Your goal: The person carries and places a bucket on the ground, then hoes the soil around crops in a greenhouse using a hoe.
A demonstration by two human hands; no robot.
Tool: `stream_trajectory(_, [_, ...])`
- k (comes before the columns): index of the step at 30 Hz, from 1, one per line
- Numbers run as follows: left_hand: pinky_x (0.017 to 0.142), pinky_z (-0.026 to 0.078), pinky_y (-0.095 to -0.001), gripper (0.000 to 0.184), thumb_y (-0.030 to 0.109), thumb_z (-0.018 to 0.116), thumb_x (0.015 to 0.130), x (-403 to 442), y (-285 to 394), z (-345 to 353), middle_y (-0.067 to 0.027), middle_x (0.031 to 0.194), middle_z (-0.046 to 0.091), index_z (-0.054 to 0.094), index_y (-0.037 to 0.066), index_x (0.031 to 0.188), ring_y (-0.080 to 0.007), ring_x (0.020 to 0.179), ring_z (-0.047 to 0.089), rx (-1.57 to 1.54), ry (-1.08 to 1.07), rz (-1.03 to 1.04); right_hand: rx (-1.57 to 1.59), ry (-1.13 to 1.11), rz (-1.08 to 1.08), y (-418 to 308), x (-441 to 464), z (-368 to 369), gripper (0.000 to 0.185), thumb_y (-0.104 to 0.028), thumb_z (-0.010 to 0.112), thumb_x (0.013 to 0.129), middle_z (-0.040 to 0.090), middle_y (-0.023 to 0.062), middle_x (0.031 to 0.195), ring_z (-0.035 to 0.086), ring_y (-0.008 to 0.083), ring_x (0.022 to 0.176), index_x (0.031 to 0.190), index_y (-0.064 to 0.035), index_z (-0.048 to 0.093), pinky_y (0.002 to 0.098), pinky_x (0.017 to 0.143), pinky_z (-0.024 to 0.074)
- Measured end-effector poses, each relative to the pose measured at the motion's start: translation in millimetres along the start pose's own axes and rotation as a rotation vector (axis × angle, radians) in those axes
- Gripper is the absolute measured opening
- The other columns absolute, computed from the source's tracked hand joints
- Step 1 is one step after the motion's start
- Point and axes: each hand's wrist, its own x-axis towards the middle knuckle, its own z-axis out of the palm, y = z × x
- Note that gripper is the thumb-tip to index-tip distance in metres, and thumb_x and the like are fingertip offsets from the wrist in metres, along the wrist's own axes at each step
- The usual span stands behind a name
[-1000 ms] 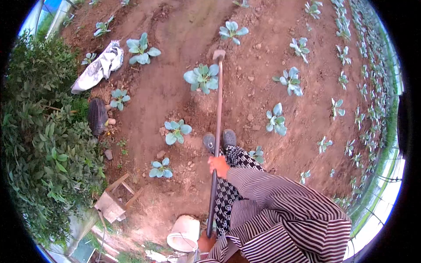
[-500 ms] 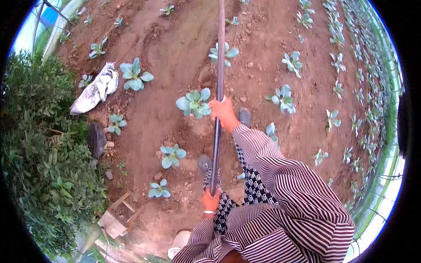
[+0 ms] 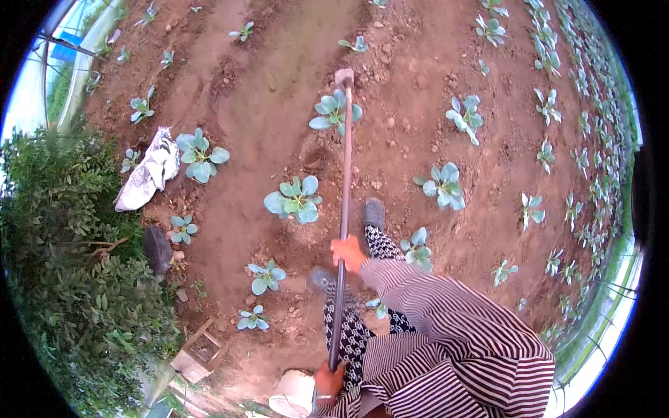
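Note:
A long-handled hoe (image 3: 346,167) stretches away from my body, its head (image 3: 344,77) just beyond a leafy seedling (image 3: 336,111). Partway along the shaft, my right hand (image 3: 349,253) is wrapped around it. My left hand (image 3: 329,382) grips the near end of the handle, low by my leg. To the left of the shaft grows another broad-leaved seedling (image 3: 295,200). Whether the hoe's head touches the soil I cannot tell.
Rows of seedlings (image 3: 444,187) grow in brown soil on both sides. A white sack (image 3: 150,171), a dark stone-like lump (image 3: 157,249), a wooden frame (image 3: 198,355) and a white bucket (image 3: 293,394) lie to the left, beside dense green bushes (image 3: 70,265).
The hoe has been drawn back toward my body, so its head now shows. Both hands have come lower in view, still on the handle. My right foot shows more fully.

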Motion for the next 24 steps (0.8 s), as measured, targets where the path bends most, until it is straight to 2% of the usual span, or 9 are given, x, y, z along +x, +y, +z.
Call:
stream_trajectory(2, [0.053, 0.045, -0.0411, 0.035, 0.036, 0.068, 0.07, -1, -9, -6, -0.0171, 0.062, 0.058, 0.057, 0.003, 0.074, -0.0321, 0.057, 0.058, 0.097, 0.07, -0.014, -0.069, 0.131, 0.17, -4, -6, 20, 0.013, -0.008, 0.057, 0.077, 0.044, 0.0046, 0.05, 0.043, 0.0144, 0.035, 0.072, -0.0027, 0.046, 0.0324, 0.03, 0.0374])
stream_trajectory(7, [0.057, 0.047, -0.0414, 0.035, 0.037, 0.066, 0.072, 51, 3, -1, -0.0189, 0.067, 0.059, 0.057, 0.004, 0.079, -0.0336, 0.064, 0.061, 0.069, 0.076, 0.011, -0.025, 0.077, -0.05, -58, 4, 51, 0.01, -0.005, 0.053, 0.077, 0.042, 0.004, 0.049, 0.041, 0.0144, 0.034, 0.07, -0.0025, 0.046, 0.0317, 0.029, 0.0366])
stream_trajectory(10, [0.057, 0.046, -0.0413, 0.036, 0.038, 0.065, 0.073, 102, 27, 24, -0.0193, 0.066, 0.059, 0.057, 0.003, 0.08, -0.0341, 0.063, 0.06, 0.0, 0.086, 0.152, -0.296, 0.283, -0.116, -104, 41, 64, 0.014, -0.006, 0.057, 0.074, 0.045, 0.0049, 0.048, 0.044, 0.0153, 0.033, 0.067, -0.0023, 0.045, 0.0304, 0.028, 0.0357])
stream_trajectory(12, [0.059, 0.047, -0.0414, 0.04, 0.04, 0.065, 0.073, 114, 37, 32, -0.02, 0.068, 0.059, 0.058, 0.003, 0.085, -0.0356, 0.065, 0.06, -0.049, -0.03, 0.119, -0.274, 0.212, -0.227, -101, 79, 43, 0.014, -0.006, 0.058, 0.073, 0.045, 0.0056, 0.047, 0.044, 0.0165, 0.033, 0.065, -0.0017, 0.047, 0.0318, 0.028, 0.0353])
stream_trajectory(14, [0.06, 0.047, -0.0413, 0.041, 0.04, 0.065, 0.073, 122, 39, 37, -0.0206, 0.069, 0.06, 0.059, 0.002, 0.087, -0.0365, 0.066, 0.059, -0.033, -0.118, 0.092, -0.628, 0.216, -0.176, -71, 108, 6, 0.016, -0.006, 0.055, 0.076, 0.045, 0.0057, 0.046, 0.045, 0.0164, 0.034, 0.062, -0.0014, 0.049, 0.0315, 0.028, 0.0354])
stream_trajectory(15, [0.061, 0.047, -0.0423, 0.041, 0.039, 0.065, 0.073, 109, 32, 31, -0.0214, 0.07, 0.06, 0.059, 0.002, 0.089, -0.0379, 0.068, 0.06, 0.029, -0.058, 0.217, -0.558, 0.211, -0.166, -54, 107, -1, 0.017, -0.006, 0.054, 0.077, 0.045, 0.0064, 0.046, 0.046, 0.0168, 0.034, 0.061, -0.0013, 0.05, 0.0317, 0.028, 0.0351])
stream_trajectory(17, [0.062, 0.047, -0.0425, 0.04, 0.037, 0.066, 0.072, 85, 23, -3, -0.0217, 0.071, 0.06, 0.059, 0.002, 0.089, -0.0388, 0.069, 0.059, -0.028, -0.15, 0.097, -0.19, 0.18, -0.161, -18, 95, -3, 0.021, -0.007, 0.052, 0.078, 0.046, 0.0084, 0.045, 0.046, 0.0178, 0.033, 0.058, -0.0011, 0.051, 0.0323, 0.027, 0.0342])
stream_trajectory(20, [0.061, 0.047, -0.0445, 0.032, 0.033, 0.066, 0.072, 52, 0, -34, -0.0211, 0.07, 0.06, 0.058, 0.005, 0.087, -0.04, 0.068, 0.059, 0.007, -0.16, -0.017, -0.044, 0.12, -0.057, 16, 48, 6, 0.018, -0.008, 0.055, 0.076, 0.042, 0.0069, 0.043, 0.042, 0.0196, 0.03, 0.06, -0.0016, 0.048, 0.0331, 0.027, 0.0343])
stream_trajectory(24, [0.054, 0.046, -0.0464, 0.023, 0.028, 0.065, 0.072, 43, -32, -42, -0.0179, 0.064, 0.059, 0.056, 0.009, 0.082, -0.0371, 0.06, 0.059, 0.33, 0.019, -0.023, 0.116, 0.095, 0.341, 1, 14, 35, 0.015, -0.009, 0.056, 0.072, 0.038, 0.0006, 0.047, 0.038, 0.0131, 0.034, 0.061, -0.005, 0.046, 0.0333, 0.031, 0.0346])
